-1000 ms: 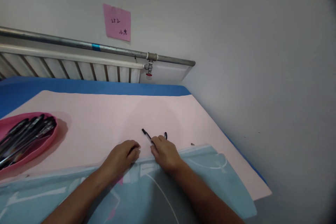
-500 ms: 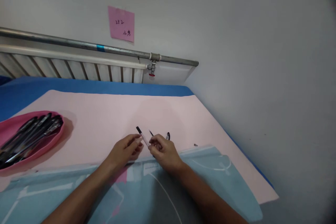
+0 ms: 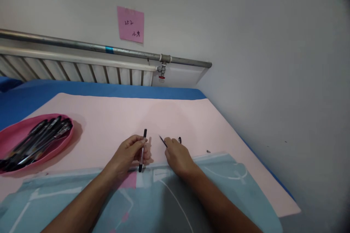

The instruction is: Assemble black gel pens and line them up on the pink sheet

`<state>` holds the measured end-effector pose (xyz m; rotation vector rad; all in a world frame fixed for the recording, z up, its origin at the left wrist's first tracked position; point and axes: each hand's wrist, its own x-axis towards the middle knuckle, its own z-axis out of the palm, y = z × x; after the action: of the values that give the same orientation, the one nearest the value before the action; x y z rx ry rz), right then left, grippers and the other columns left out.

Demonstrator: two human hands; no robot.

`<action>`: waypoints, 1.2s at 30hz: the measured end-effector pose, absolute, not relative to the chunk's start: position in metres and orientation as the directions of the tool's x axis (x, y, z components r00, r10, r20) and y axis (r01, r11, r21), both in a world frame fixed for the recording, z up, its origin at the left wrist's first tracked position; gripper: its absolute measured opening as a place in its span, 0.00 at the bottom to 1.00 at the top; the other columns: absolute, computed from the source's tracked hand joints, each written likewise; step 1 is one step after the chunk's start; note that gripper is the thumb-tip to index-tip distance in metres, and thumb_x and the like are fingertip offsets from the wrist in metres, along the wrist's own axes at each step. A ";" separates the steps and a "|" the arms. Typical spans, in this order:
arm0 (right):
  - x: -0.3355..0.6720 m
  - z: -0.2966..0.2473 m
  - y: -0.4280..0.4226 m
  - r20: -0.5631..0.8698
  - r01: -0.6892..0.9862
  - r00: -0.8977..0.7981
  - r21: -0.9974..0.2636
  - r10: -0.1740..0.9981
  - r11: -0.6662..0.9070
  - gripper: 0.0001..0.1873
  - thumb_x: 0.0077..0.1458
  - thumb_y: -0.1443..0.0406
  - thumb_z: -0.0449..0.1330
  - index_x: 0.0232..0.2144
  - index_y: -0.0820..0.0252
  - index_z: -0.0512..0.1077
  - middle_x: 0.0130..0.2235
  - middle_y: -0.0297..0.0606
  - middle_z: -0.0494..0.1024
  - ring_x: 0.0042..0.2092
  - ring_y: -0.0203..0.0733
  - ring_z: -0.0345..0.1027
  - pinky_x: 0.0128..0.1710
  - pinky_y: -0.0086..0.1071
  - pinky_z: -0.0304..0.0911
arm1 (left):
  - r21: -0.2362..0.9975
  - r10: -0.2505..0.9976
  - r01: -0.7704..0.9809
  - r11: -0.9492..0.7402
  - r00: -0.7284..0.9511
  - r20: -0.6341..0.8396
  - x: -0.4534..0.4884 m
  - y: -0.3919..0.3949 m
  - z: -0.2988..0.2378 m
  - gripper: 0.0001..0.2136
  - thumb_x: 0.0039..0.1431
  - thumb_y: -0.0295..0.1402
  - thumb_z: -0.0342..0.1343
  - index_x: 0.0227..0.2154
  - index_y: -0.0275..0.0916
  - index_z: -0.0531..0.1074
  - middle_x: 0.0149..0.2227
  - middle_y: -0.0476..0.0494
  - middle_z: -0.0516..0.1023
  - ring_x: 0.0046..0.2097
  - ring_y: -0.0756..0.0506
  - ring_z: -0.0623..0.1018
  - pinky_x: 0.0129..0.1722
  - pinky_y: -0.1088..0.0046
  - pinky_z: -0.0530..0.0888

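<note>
My left hand is closed around a pen with a clear barrel and black ends, held nearly upright. To its right, my right hand has its fingers curled down at the pink surface, on a slim dark pointed pen part. The pointed tip sticks out to the left of the fingers, and the rest is hidden under them. Just behind the right hand stands out a small black cap-like piece, partly covered by the knuckles.
A pink bowl holding several black pens is at the left. Pink sheeting covers the blue table. Light blue patterned cloth lies along the near edge. A tiny dark bit lies right of my hands. Walls rise behind and right.
The pen has passed from my right hand to my left and turned more upright. My right hand has turned palm down and closed over the pointed part. The view has shifted slightly.
</note>
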<state>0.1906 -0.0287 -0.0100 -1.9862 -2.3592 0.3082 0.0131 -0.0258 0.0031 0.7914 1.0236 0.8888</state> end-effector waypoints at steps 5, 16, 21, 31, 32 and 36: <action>0.186 -0.007 -0.033 -0.134 0.976 -0.168 -0.160 0.977 0.146 0.14 0.51 0.72 0.46 0.40 0.65 0.63 0.38 0.48 0.72 0.37 0.45 0.66 0.32 0.33 0.55 | 0.956 0.928 -0.085 0.281 0.278 -0.248 0.010 -0.027 -0.001 0.07 0.49 0.35 0.52 0.28 0.36 0.66 0.22 0.53 0.69 0.18 0.56 0.64 0.18 0.80 0.60; 0.200 -0.016 -0.035 0.081 0.853 -0.101 -0.505 0.992 0.128 0.18 0.48 0.71 0.49 0.43 0.64 0.66 0.34 0.41 0.73 0.34 0.38 0.64 0.35 0.30 0.57 | 0.966 0.921 0.256 0.026 0.369 -0.123 0.003 -0.029 0.000 0.08 0.54 0.37 0.47 0.28 0.38 0.66 0.20 0.55 0.59 0.23 0.54 0.58 0.23 0.78 0.55; 0.203 -0.013 -0.032 0.058 0.449 0.039 -0.893 0.998 0.034 0.10 0.45 0.69 0.52 0.32 0.61 0.68 0.20 0.28 0.65 0.21 0.31 0.56 0.21 0.25 0.53 | 0.950 0.895 0.309 -0.040 0.433 -0.104 0.004 -0.033 0.005 0.10 0.55 0.39 0.45 0.27 0.38 0.65 0.22 0.53 0.61 0.26 0.52 0.60 0.25 0.77 0.57; 0.203 0.000 -0.030 -0.152 -0.470 0.105 -0.879 0.983 -0.085 0.07 0.43 0.66 0.57 0.28 0.58 0.62 0.22 0.27 0.68 0.19 0.29 0.60 0.11 0.19 0.49 | 0.947 0.867 0.320 -0.034 0.481 -0.131 0.007 -0.035 0.006 0.12 0.56 0.40 0.44 0.28 0.39 0.66 0.22 0.53 0.61 0.26 0.52 0.60 0.26 0.77 0.56; 0.202 0.000 -0.031 -0.151 -0.474 0.087 -0.876 0.985 -0.092 0.07 0.43 0.66 0.57 0.28 0.58 0.62 0.22 0.28 0.68 0.19 0.30 0.61 0.11 0.19 0.50 | 0.948 0.866 0.316 -0.033 0.483 -0.131 0.007 -0.035 0.006 0.12 0.56 0.40 0.44 0.27 0.39 0.67 0.22 0.53 0.61 0.26 0.52 0.60 0.25 0.77 0.56; 0.199 -0.002 -0.033 -0.139 -0.459 0.056 -0.883 0.989 -0.098 0.06 0.45 0.67 0.56 0.29 0.58 0.62 0.22 0.29 0.70 0.19 0.30 0.61 0.10 0.19 0.51 | 0.944 0.863 0.325 -0.049 0.490 -0.124 0.007 -0.034 0.007 0.12 0.55 0.40 0.45 0.27 0.38 0.68 0.22 0.52 0.61 0.26 0.51 0.60 0.25 0.77 0.56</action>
<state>0.1985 -0.0330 -0.0019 -0.9765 -0.7335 1.4192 0.0066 -0.0340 0.0066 1.6186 1.0431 0.6007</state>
